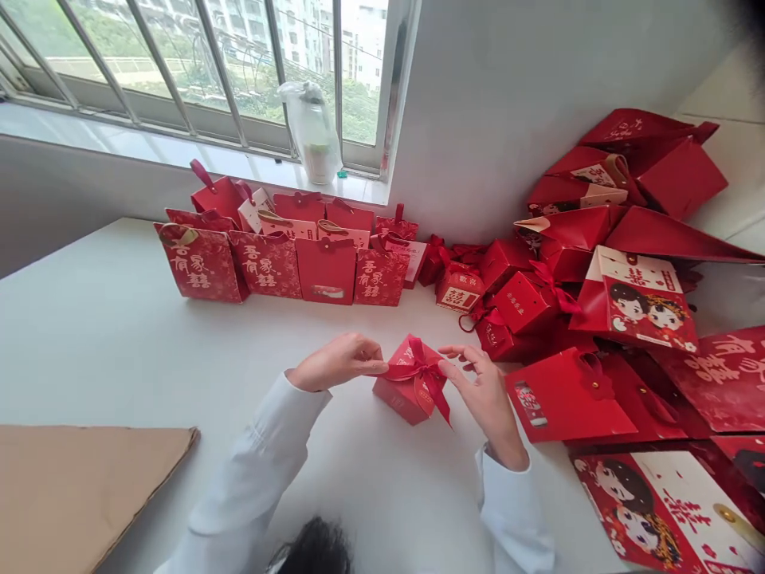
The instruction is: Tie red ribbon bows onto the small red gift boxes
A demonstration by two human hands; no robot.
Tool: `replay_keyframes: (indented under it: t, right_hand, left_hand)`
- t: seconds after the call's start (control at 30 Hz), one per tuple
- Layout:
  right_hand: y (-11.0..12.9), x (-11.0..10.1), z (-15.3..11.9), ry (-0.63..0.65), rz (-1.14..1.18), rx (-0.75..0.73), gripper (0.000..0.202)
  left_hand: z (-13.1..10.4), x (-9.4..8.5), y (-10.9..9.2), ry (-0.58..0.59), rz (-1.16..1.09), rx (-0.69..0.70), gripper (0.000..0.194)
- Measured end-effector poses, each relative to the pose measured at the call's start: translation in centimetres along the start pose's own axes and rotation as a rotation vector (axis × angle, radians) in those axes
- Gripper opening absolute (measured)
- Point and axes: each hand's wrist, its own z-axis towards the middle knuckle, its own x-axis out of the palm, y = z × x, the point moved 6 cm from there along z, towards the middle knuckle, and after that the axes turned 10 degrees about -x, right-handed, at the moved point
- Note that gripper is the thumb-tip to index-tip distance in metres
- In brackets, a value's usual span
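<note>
Barred window (203, 72), plastic-wrapped container (316, 147) on the white sill (239, 163), brown cardboard (77, 486) at left, grey wall (472, 119).

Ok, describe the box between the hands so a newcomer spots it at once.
On the white table, find the row of bags below the window, then look nearer the camera. Between the left hand and right hand sits a small red box. Unlike the piled boxes to its right, it sits apart, bearing a red bow.

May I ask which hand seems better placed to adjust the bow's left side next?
Probably the left hand: it pinches the bow there; the right hand is on the opposite side.
</note>
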Motion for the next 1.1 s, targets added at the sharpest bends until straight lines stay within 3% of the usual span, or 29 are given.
replay_keyframes:
  t: [0.17, 0.57, 0.63, 0.77, 0.83, 0.9, 1.0, 1.1]
  right_hand:
    - [0.8, 1.4, 0.7, 0.188, -0.07, -0.037, 0.014]
    - [0.2, 1.9, 0.5, 0.207, -0.086, 0.036, 0.02]
    - [0.2, 1.6, 0.4, 0.2, -0.066, 0.041, 0.022]
    - [0.0, 0.9, 0.1, 0.178, -0.047, 0.049, 0.021]
    - [-0.1, 0.6, 0.1, 0.168, -0.058, 0.058, 0.019]
    - [-0.1, 0.5, 0.1, 0.16, -0.078, 0.061, 0.018]
    - [0.2, 0.6, 0.2, 0.151, -0.093, 0.034, 0.017]
    - [0.5, 0.9, 0.2, 0.14, -0.089, 0.006, 0.014]
  left_hand:
    - [-0.2, -0.1, 0.3, -0.023, 0.022, -0.016, 0.028]
    - [-0.5, 0.2, 0.7, 0.018, 0.099, -0.023, 0.021]
    - [-0.8, -0.3, 0.8, -0.062, 0.112, -0.051, 0.02]
    - [-1.4, -1.7, -1.1, -0.433, 0.053, 0.067, 0.013]
    - [-1.3, -0.9, -2.7, -0.489, 0.023, 0.176, 0.011]
    - [-0.9, 0.7, -3.8, -0.466, 0.023, 0.209, 0.014]
    - [-0.3, 2.9, -4.6, -0.458, 0.079, 0.147, 0.014]
    - [-0.2, 4.0, -4.7, -0.498, 0.127, 0.088, 0.014]
